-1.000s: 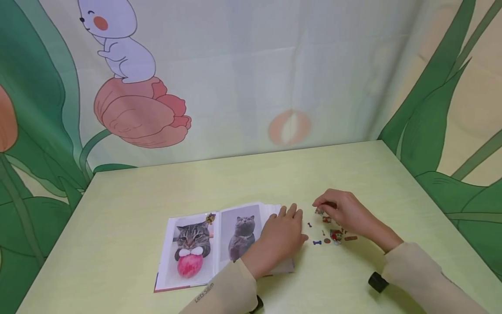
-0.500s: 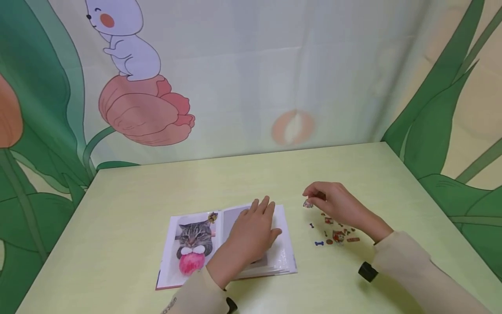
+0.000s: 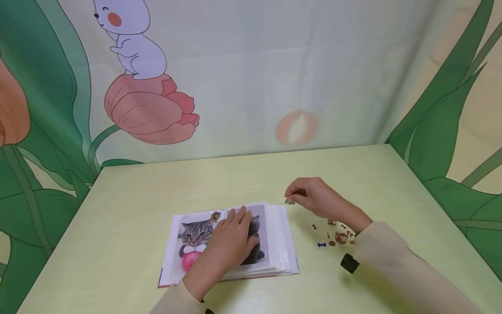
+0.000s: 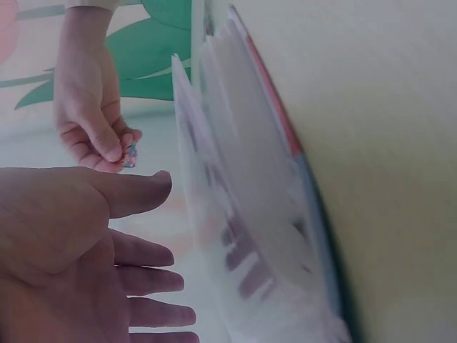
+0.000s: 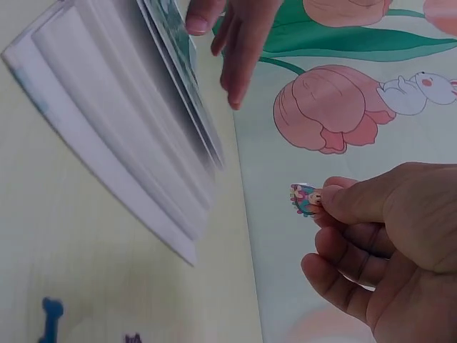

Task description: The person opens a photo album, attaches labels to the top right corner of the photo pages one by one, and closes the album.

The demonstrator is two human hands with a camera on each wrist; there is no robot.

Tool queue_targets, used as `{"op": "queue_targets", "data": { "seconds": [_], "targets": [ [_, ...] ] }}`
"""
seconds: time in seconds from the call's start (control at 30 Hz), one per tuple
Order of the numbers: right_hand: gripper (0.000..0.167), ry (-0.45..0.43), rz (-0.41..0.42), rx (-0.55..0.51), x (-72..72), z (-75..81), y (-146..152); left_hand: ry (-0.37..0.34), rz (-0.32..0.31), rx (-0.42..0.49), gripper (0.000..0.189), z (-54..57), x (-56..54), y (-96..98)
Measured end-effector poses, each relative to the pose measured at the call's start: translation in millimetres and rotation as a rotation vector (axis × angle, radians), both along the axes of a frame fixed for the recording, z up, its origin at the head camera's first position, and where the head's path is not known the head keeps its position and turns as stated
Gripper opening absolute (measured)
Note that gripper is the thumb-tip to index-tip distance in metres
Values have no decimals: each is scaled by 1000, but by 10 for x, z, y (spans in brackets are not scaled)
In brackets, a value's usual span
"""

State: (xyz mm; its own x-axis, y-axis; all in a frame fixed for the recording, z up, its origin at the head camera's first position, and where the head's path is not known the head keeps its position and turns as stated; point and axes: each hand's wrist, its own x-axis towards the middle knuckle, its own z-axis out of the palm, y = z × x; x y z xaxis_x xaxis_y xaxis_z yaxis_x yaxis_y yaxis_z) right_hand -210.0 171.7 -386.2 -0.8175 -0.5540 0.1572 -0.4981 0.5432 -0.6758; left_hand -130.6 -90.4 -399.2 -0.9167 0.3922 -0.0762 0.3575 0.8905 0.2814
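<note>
An open photo album [image 3: 289,257] lies on the table, showing cat photos on both pages. My left hand [image 3: 231,242] is over its middle and partly covers the right-hand photo [image 3: 260,231]. Its fingers are straight, and in the left wrist view the hand [image 4: 64,243] appears a little apart from the loose page edges. Beyond the album's far right corner, my right hand [image 3: 319,198] is raised. Between thumb and forefinger it pinches a small colourful sticker [image 5: 305,199] with a cartoon figure on it.
Several loose stickers [image 3: 341,239], among them a blue bone-shaped one [image 3: 322,245], lie right of the album. A small sticker [image 3: 215,216] sits at the left page's top corner. A printed curtain [image 3: 235,87] hangs behind the pale table [image 3: 129,209].
My right hand has lifted the sticker from the loose group and carried it left toward the album. The left hand has shifted left from the album's right edge to its middle.
</note>
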Motion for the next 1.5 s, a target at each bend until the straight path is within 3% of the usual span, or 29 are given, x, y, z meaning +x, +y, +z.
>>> {"op": "queue_targets", "data": {
  "seconds": [0.3,0.6,1.0,1.5],
  "targets": [
    [8,-43,87,26,-147,-5,-279,-70,-36,29,72,-90,27,-100],
    [11,-69,183,137,-319,16,-487,-132,-27,20,72,-139,12,-88],
    [14,-130,290,236,-495,-63,-684,-114,-76,-60,71,-112,17,-49],
    [13,-173,330,264,-578,-153,-807,-68,-111,-45,71,-125,28,-86]
  ]
}}
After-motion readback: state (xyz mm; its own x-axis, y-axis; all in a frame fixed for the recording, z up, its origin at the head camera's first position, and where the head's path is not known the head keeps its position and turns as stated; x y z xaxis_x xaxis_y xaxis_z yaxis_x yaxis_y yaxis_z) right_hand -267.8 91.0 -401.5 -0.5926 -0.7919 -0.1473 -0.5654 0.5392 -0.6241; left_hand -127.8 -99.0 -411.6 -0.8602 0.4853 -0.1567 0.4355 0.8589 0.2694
